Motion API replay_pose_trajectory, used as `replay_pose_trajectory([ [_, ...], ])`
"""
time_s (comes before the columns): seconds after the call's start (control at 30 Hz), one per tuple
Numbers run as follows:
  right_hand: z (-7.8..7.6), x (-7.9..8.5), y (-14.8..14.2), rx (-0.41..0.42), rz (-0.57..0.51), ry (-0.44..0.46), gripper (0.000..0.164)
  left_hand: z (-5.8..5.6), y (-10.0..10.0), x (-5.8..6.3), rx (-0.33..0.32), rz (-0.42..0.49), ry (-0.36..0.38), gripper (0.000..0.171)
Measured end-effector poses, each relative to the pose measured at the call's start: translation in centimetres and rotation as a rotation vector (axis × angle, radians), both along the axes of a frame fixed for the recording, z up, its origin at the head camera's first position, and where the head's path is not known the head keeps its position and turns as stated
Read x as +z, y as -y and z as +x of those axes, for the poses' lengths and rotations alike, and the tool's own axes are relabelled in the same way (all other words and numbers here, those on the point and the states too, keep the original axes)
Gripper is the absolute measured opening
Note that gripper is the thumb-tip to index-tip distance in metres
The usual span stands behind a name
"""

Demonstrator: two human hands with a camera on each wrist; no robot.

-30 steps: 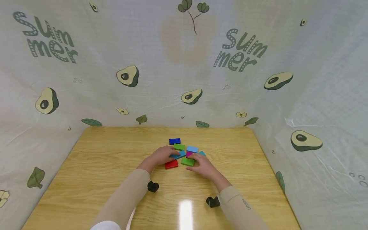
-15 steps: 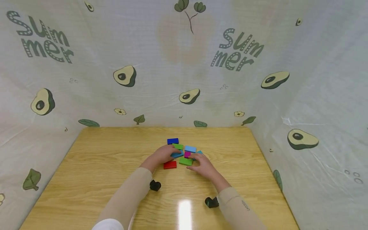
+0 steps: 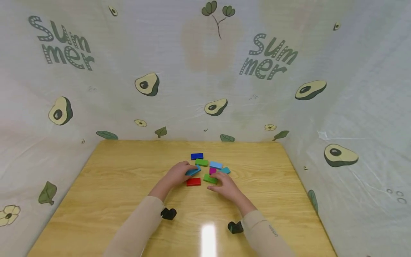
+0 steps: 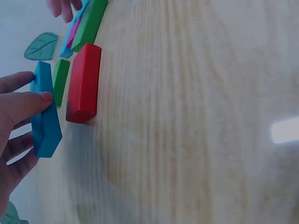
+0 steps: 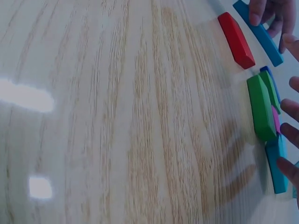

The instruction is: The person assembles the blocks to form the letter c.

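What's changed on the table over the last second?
The left grip has carried its blue block leftward, away from the magenta block; nothing was visibly let go. The red block, dark blue block and right grip stayed about where they were.

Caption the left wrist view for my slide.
Left hand holds a blue block, a red block on the table nearby.

Bright head view, white glare (image 3: pixel 208 240) on the tabletop (image 3: pixel 196 208); dimmer, bluish wrist views, soft shadows (image 4: pixel 86 161)
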State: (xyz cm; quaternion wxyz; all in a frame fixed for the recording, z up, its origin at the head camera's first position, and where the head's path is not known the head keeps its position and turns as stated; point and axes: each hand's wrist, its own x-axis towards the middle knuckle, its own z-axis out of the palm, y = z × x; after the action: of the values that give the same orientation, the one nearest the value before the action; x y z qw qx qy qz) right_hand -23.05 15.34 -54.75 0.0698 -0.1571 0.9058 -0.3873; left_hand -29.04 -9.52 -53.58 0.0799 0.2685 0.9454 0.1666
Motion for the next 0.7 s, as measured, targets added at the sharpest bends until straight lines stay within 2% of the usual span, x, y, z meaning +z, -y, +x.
replay_pose_trajectory([
  [0.33, 0.9, -0.5, 0.9, 0.010, -0.036, -0.008, 0.046, 3.8, 1.3, -0.7, 0.107, 0.157, 0.037, 0.042],
  [0.57, 1.7, -1.1, 1.5, 0.008, -0.042, -0.024, 0.047, 7.1, 0.7, -1.0, 0.122, 0.245, 0.033, 0.045],
  [0.7, 2.3, -1.3, 1.8, 0.007, -0.050, -0.035, 0.047, 8.5, 0.3, -1.6, 0.146, 0.276, 0.045, 0.045],
])
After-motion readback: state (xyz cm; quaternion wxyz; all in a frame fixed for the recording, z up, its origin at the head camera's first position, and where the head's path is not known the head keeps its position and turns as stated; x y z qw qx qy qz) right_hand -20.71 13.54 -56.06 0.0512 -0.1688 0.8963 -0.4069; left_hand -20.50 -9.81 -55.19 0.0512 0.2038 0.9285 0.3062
